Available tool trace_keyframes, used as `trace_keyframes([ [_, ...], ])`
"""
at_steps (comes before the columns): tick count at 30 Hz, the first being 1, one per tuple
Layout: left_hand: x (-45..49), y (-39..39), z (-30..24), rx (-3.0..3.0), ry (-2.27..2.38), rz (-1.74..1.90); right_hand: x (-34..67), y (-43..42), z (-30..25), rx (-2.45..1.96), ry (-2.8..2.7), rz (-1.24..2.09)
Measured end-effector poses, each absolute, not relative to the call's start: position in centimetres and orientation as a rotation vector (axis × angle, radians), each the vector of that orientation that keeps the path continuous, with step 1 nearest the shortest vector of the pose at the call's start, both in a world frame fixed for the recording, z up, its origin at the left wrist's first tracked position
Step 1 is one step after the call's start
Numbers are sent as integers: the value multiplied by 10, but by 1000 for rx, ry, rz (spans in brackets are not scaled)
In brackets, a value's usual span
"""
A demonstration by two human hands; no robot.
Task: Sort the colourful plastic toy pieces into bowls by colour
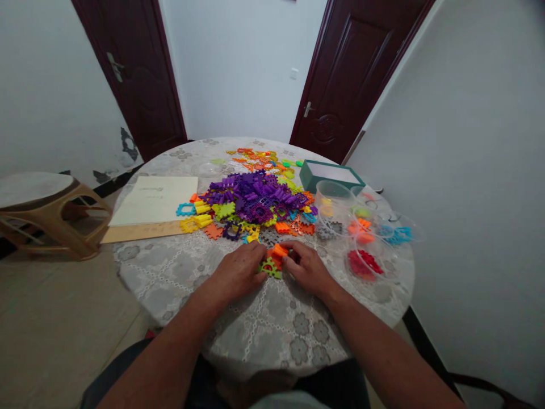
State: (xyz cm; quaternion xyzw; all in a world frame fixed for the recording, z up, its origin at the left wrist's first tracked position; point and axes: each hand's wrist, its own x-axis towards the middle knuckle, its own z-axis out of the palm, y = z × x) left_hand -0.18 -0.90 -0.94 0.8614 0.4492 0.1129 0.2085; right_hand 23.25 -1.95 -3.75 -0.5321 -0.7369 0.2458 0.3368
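Observation:
My left hand (pixel 239 270) and my right hand (pixel 307 267) meet near the front of a round table (pixel 179 278) covered with a grey patterned cloth. Both hands have their fingers curled round a small cluster of joined plastic pieces (pixel 275 258), orange on top and green below. Just beyond them lies a big heap of interlocking plastic pieces (pixel 255 200), mostly purple, with yellow, green, orange and blue ones around its edges.
Several clear plastic bowls (pixel 366 244) with sorted coloured pieces stand at the right. A green box (pixel 330 175) sits behind them. A cream booklet (pixel 155 199) lies at the left. A wooden stool (pixel 51 216) stands left of the table. Two dark doors are behind.

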Motion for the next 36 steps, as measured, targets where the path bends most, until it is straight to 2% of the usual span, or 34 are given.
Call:
trace_keyframes([
  [12,7,7,-22,2199,1161,597,229,-19,-32,-1324,-1782,813],
  [15,9,7,-18,2205,1206,577,236,-27,-14,-1334,-1801,628],
  [18,9,4,-11,2189,1257,547,265,-38,16,-1392,-1814,281],
  [22,6,5,-7,2090,1266,497,339,-38,52,-1608,-1801,-206],
  [25,4,7,-5,1979,1281,522,400,-21,58,-1824,-1805,-485],
  [30,4,6,1,1741,1224,523,454,4,46,-2175,-1829,-559],
  [33,5,6,2,1629,1171,528,441,2,45,-2015,-1830,-600],
  [36,6,6,2,1560,1129,551,393,-18,46,-1749,-1837,-383],
])
